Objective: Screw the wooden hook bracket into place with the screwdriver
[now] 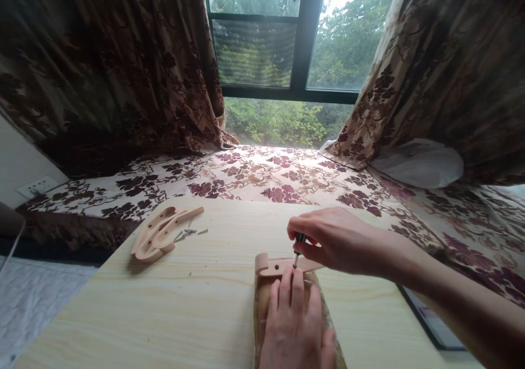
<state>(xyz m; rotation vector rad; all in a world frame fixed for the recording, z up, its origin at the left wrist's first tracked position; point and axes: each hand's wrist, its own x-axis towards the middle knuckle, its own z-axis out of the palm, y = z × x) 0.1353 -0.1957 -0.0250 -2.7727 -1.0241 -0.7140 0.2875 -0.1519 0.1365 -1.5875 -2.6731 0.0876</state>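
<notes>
My right hand (324, 235) is closed round a screwdriver (301, 239) with a dark striped handle, its shaft pointing down. The tip meets a pale wooden piece (268, 266), which has a rounded end and dark holes. That piece lies across the far end of a brown, board-like object (262, 309) with a glossy edge. My left hand (292, 325) rests flat on this object, fingers stretched forward and fingertips at the wooden piece near the screwdriver tip. Whether a screw sits under the tip is too small to tell.
On the table (164, 314), curved wooden pieces (159, 235) with holes lie at the left, beside several loose screws (188, 233). A dark-edged flat object (435, 320) lies under my right forearm. Beyond the table is a flower-patterned cloth (279, 175) below the window.
</notes>
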